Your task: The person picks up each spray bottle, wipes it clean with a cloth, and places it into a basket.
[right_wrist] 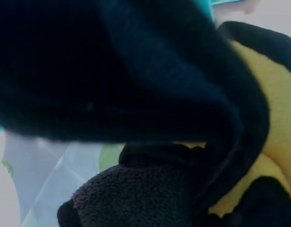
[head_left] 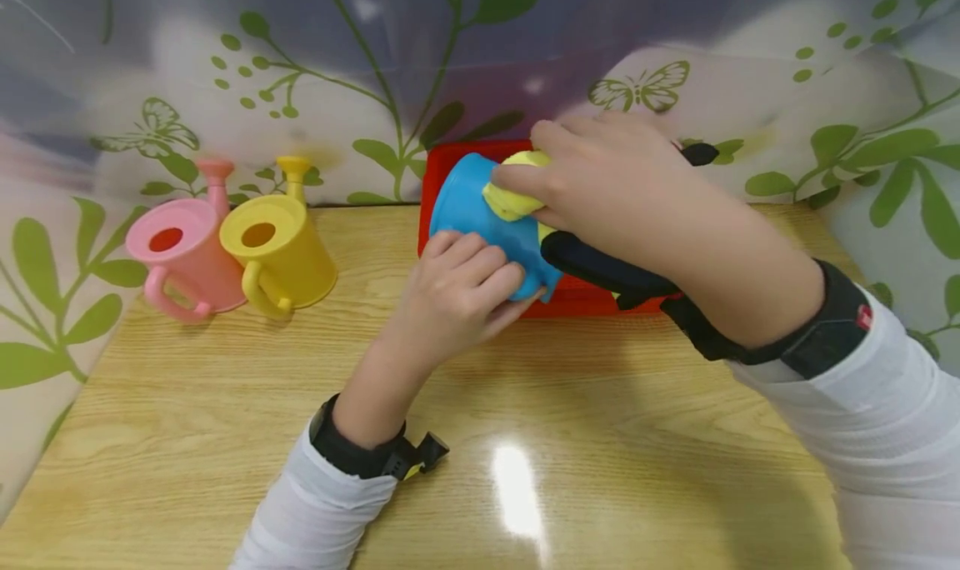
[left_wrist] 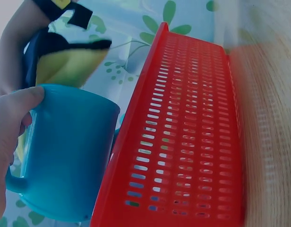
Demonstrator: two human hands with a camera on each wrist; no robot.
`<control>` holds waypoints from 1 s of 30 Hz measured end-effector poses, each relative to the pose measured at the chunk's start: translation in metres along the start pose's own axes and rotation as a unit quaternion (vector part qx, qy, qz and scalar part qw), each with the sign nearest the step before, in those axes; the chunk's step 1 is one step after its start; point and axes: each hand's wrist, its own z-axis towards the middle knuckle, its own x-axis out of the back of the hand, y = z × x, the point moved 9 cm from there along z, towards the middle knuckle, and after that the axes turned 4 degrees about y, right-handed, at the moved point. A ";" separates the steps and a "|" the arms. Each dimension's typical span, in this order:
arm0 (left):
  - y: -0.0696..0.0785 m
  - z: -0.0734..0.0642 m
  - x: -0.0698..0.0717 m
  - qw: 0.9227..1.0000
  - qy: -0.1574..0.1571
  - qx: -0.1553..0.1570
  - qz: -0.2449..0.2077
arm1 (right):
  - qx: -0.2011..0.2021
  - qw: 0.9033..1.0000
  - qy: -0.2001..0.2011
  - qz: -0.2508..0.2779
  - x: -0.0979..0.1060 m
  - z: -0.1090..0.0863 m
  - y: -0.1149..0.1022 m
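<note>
My left hand (head_left: pixel 457 295) grips the handle of a blue plastic watering can (head_left: pixel 472 199), which is tilted over the red basket. In the left wrist view the can (left_wrist: pixel 72 151) shows its smooth side beside the basket wall, with the thumb at the rim. With its fingers my right hand (head_left: pixel 607 178) pinches a yellow and black cloth (head_left: pixel 517 193) against the can's upper side. A dark part of the cloth hangs below the palm. Close up, the right wrist view shows soft black folds (right_wrist: pixel 150 194) with yellow patches.
The red slotted basket (head_left: pixel 600 299) stands at the table's back edge, against a leaf-patterned curtain (head_left: pixel 300 62). Left of it, a pink watering can (head_left: pixel 206 266) and a yellow watering can (head_left: pixel 303 257) stand side by side on the wooden table (head_left: pixel 225 420).
</note>
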 end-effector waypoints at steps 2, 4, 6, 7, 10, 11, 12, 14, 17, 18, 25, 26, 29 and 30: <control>0.002 0.001 0.000 1.000 0.002 -0.004 -0.001 | 0.001 1.000 0.008 0.005 -0.002 0.005 -0.001; 0.004 0.001 0.000 1.000 0.006 -0.006 -0.002 | 0.000 1.000 0.006 0.010 -0.005 0.011 -0.001; 0.005 0.003 0.000 1.000 0.010 -0.009 -0.002 | -0.002 1.000 -0.002 0.010 -0.006 0.017 -0.001; 0.006 0.003 0.000 1.000 0.012 -0.010 -0.004 | -0.003 1.000 -0.008 0.009 -0.007 0.021 -0.001; 0.007 0.005 -0.001 1.000 0.011 -0.014 -0.004 | -0.006 0.999 -0.034 0.011 -0.012 0.033 -0.002; 0.008 0.004 -0.001 1.000 0.010 -0.016 -0.005 | -0.007 0.999 -0.042 0.012 -0.014 0.037 -0.003; 0.008 0.004 -0.001 1.000 0.009 -0.017 -0.007 | -0.010 0.999 -0.051 0.015 -0.016 0.040 -0.003; 0.009 0.004 -0.002 1.000 0.006 -0.018 -0.011 | -0.018 0.997 -0.068 0.023 -0.020 0.045 -0.003; 0.007 0.003 -0.001 1.000 0.006 -0.011 -0.019 | -0.022 0.997 -0.073 0.025 -0.023 0.048 -0.004; 0.006 0.003 -0.001 1.000 0.007 -0.007 -0.022 | -0.022 0.997 -0.072 0.024 -0.023 0.048 -0.004; 0.002 0.003 0.001 1.000 0.008 0.001 -0.024 | -0.016 0.997 -0.075 0.015 -0.019 0.041 -0.003; 0.002 0.003 0.001 1.000 0.008 0.000 -0.024 | -0.014 0.997 -0.076 0.014 -0.019 0.039 -0.003; 0.001 0.003 0.001 1.000 0.010 0.000 -0.024 | -0.011 0.997 -0.074 0.014 -0.017 0.034 -0.003; 0.001 0.003 0.001 1.000 0.011 0.001 -0.023 | -0.008 0.998 -0.068 0.016 -0.015 0.032 -0.002</control>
